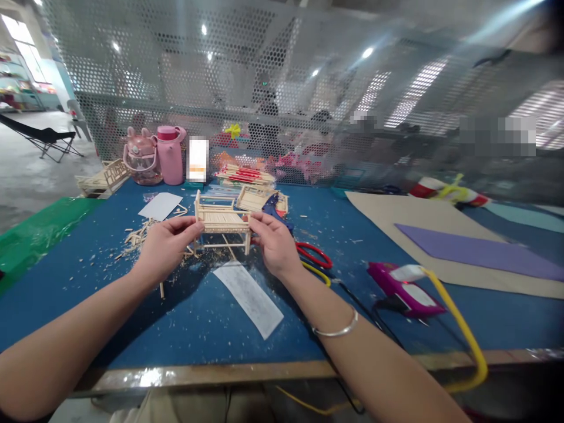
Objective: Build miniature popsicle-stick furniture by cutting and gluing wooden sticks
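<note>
Between my two hands is a small model bed (220,221) made of thin wooden sticks, with posts, rails and a slatted top. My left hand (167,241) pinches its left end between thumb and fingers. At the opposite end, my right hand (275,242) grips the corner near a leg. The bed is upright, close above the blue table (145,335); whether its legs touch the surface I cannot tell. Just beyond it lies another stick-built piece (253,198). A white paper strip (250,298) lies in front of the bed.
Cut stick scraps (138,235) litter the left side. Red-handled scissors (315,255) lie by my right wrist, and a purple glue gun (408,291) with a yellow cord is farther right. A purple sheet (476,251) rests on cardboard. Pink bottles (171,155) stand before the perforated screen (176,76).
</note>
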